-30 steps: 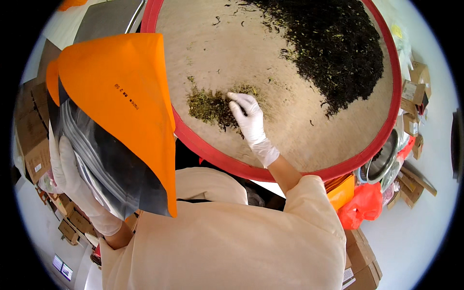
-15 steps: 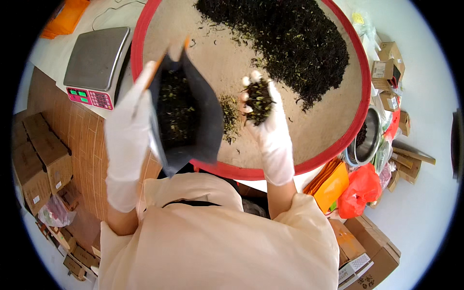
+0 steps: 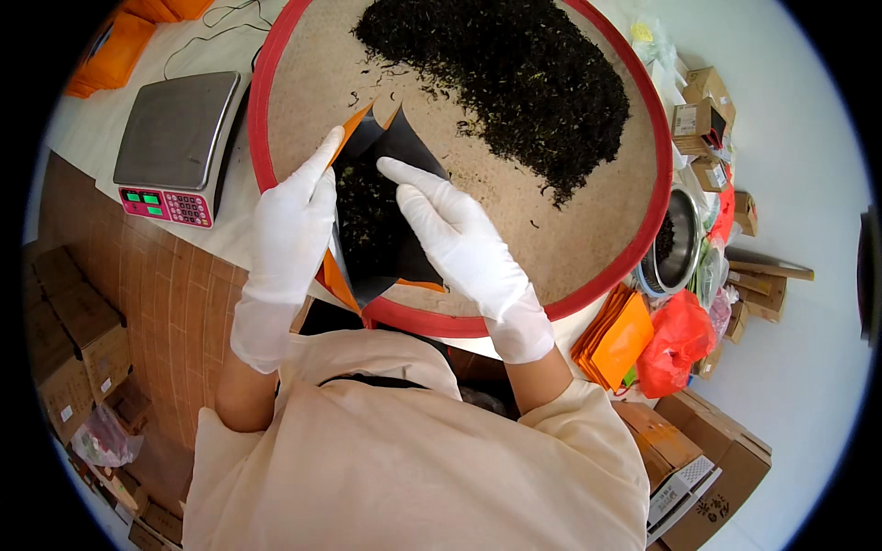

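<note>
My left hand (image 3: pixel 299 211), in a white glove, is closed on the left edge of an upright orange bag (image 3: pixel 341 283) with a dark lining. Dark tea leaves (image 3: pixel 367 216) lie inside its wide mouth. Also gloved in white, my right hand (image 3: pixel 459 234) reaches across the bag's right side with fingers stretched over the opening; no leaves show in it, and its palm is hidden. Behind the bag, a large heap of dark tea leaves (image 3: pixel 524 83) rests on a round, red-rimmed tray (image 3: pixel 560 248).
A scale (image 3: pixel 175 138) with a steel plate stands left of the tray. To the right are a metal bowl (image 3: pixel 682 241), stacked orange bags (image 3: pixel 614 340) and a red plastic bag (image 3: pixel 678 344). Cardboard boxes (image 3: pixel 101 354) stand on the floor at left.
My right hand has moved left from above the tray to the bag's mouth, and the handful of leaves it held no longer shows. The bag has shifted slightly right.
</note>
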